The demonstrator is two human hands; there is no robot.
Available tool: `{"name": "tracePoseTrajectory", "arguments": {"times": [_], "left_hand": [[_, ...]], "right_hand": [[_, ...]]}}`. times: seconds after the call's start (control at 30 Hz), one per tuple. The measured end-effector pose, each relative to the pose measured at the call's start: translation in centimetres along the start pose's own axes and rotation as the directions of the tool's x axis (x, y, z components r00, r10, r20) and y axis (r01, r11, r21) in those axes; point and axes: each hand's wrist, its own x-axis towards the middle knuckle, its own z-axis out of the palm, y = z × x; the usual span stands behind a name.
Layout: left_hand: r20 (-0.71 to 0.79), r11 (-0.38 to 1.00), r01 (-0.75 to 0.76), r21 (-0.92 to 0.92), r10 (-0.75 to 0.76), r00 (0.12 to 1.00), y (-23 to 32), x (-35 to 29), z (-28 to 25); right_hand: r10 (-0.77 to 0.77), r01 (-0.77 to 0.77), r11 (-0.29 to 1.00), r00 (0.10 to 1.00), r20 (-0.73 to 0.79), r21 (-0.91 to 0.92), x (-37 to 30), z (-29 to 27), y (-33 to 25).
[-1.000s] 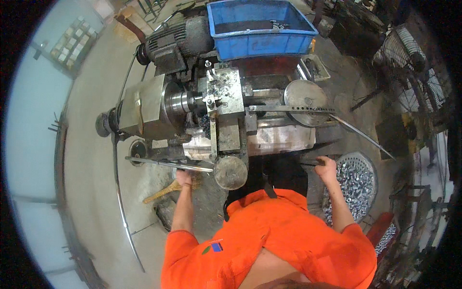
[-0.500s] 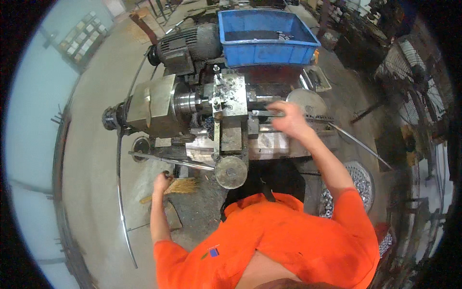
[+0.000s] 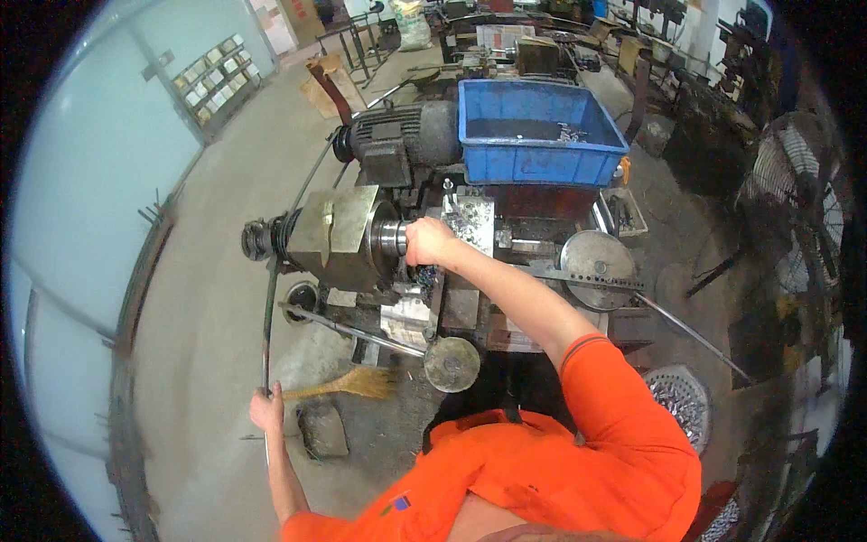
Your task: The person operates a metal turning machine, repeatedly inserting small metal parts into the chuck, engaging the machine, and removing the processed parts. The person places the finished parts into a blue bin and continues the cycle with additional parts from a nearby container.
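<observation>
My left hand is closed around a long metal lever that slants down from the left end of a small lathe. Its fingers wrap the lower part of the lever. My right hand is curled at the round steel spindle nose, in front of the headstock. What its fingers pinch is hidden by the hand. Just right of it sits the tool block, strewn with dark chips. Below the block, a round disc joins a polished bar handle.
Behind the lathe are an electric motor and a blue bin holding small metal parts. A larger disc and slanting rod stand at right. A straw brush lies low left; a basket of metal pieces sits low right.
My right hand has gone from right of the tool block leftward to the spindle nose. My left hand has moved down and left onto the long lever. The view has tilted up.
</observation>
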Motion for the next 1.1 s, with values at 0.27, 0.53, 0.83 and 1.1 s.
{"name": "tracePoseTrajectory", "arguments": {"times": [0.27,0.53,0.83,1.1], "left_hand": [[0.32,0.965,-0.072,-0.252,0.154,0.935,0.9,0.1,-1.7],[0.435,0.661,0.163,-0.733,0.271,0.859,2.1,5.2,2.2],[0.479,0.528,0.298,-0.795,0.246,0.843,3.4,4.7,2.6],[0.582,0.498,0.435,-0.75,0.184,0.792,0.7,7.9,6.5]], "right_hand": [[-0.039,0.024,0.981,0.997,-0.071,-0.191,-2.2,-3.2,1.8],[0.004,-0.14,0.968,0.839,-0.544,-0.207,-5.0,-12.4,8.7],[0.344,-0.274,0.938,0.805,-0.484,0.21,-27.7,-8.1,18.5],[0.885,-0.963,0.214,0.12,-0.45,0.164,-57.1,-3.9,25.7]]}}
